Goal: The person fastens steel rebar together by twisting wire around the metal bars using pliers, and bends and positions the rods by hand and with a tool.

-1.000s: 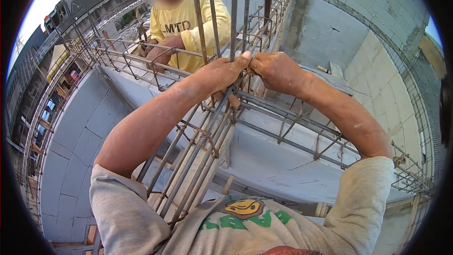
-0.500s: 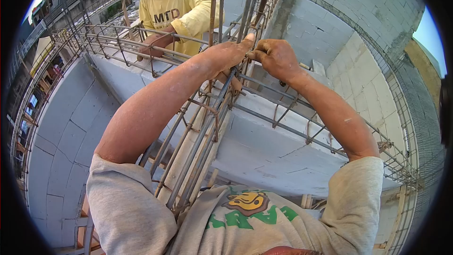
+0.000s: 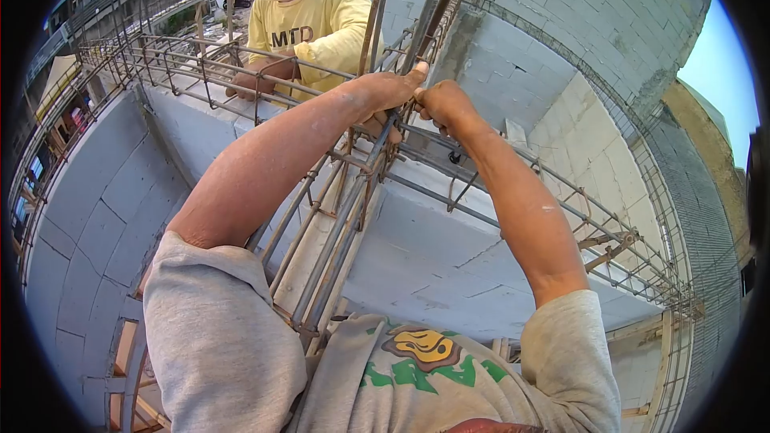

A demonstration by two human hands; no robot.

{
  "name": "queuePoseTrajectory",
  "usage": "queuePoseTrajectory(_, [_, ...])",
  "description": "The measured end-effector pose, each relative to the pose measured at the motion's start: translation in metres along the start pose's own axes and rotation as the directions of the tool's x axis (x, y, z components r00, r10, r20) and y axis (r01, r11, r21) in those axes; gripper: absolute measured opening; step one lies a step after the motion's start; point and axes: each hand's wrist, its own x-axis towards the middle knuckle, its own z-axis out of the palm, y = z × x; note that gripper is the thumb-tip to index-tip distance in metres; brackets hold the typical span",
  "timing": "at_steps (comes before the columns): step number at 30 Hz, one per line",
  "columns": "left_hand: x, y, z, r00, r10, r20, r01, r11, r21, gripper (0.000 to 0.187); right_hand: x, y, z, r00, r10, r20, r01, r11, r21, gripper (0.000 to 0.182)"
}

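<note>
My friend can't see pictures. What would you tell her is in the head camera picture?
Two bare hands, the left hand and right hand, meet at a corner of a rusty rebar cage on top of a grey block wall. Across the corner, a person in a yellow shirt also rests a hand on the bars.

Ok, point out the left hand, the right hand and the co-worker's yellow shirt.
left hand [image 3: 385, 90], head view, back of the hand.
right hand [image 3: 443, 104], head view, knuckles.
yellow shirt [image 3: 321, 28], head view, chest by the lettering.
</note>
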Motion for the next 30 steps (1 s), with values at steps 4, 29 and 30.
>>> queuePoseTrajectory(4, [-0.003, -0.001, -0.005, 0.999, 0.03, 0.03, -0.029, 0.999, -0.022, 0.099, -0.012, -0.01, -0.006, 0.999, -0.041, -0.011, 0.041, 0.999, -0.01, 0.032])
queuePoseTrajectory(29, [0.014, -0.005, -0.004, 0.897, 0.37, -0.243, -0.329, 0.925, 0.191, 0.103, 0.002, -0.02, -0.032, 0.977, -0.046, 0.209, 0.036, 0.998, 0.05, 0.025])
queuePoseTrajectory(30, [0.013, -0.003, -0.005, 0.905, 0.379, -0.192, -0.34, 0.917, 0.206, 0.106, 0.004, -0.019, -0.033, 0.976, -0.057, 0.211, 0.054, 0.998, 0.023, 0.025])
